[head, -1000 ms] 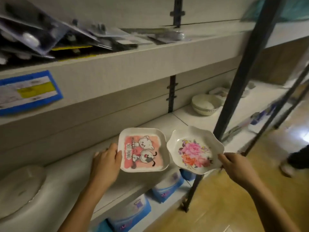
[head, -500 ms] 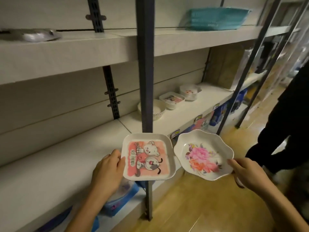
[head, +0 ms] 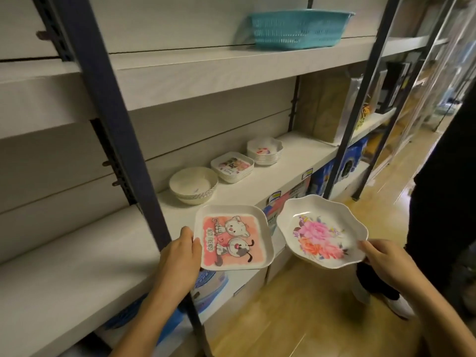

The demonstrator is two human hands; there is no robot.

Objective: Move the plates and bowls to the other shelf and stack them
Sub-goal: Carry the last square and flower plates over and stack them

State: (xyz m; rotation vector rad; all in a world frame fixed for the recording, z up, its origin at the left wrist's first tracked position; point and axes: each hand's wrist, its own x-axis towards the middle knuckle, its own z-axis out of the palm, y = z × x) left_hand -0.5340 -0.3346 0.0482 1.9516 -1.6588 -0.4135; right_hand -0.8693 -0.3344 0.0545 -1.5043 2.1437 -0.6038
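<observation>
My left hand [head: 179, 256] grips the left edge of a square white plate with a pink cartoon picture [head: 233, 238]. My right hand [head: 383, 258] holds the scalloped white plate with pink and orange flowers [head: 322, 231] by its right rim. Both plates hang level in front of the white shelf [head: 296, 161]. On that shelf stand a stack of plain white bowls [head: 193, 185], a stack of square picture plates [head: 232, 166] and a stack of scalloped flower plates [head: 265, 151], in a row running back to the right.
A dark metal upright [head: 116, 119] crosses just left of my left hand; another upright [head: 360, 99] stands right of the stacks. A teal basket [head: 296, 28] sits on the shelf above. A person in dark clothes [head: 443, 202] stands at the right on the wooden floor.
My view has swung right along the shelving, and the three stacks now lie closer ahead. Both hands keep their plates, carried rightward past the dark upright.
</observation>
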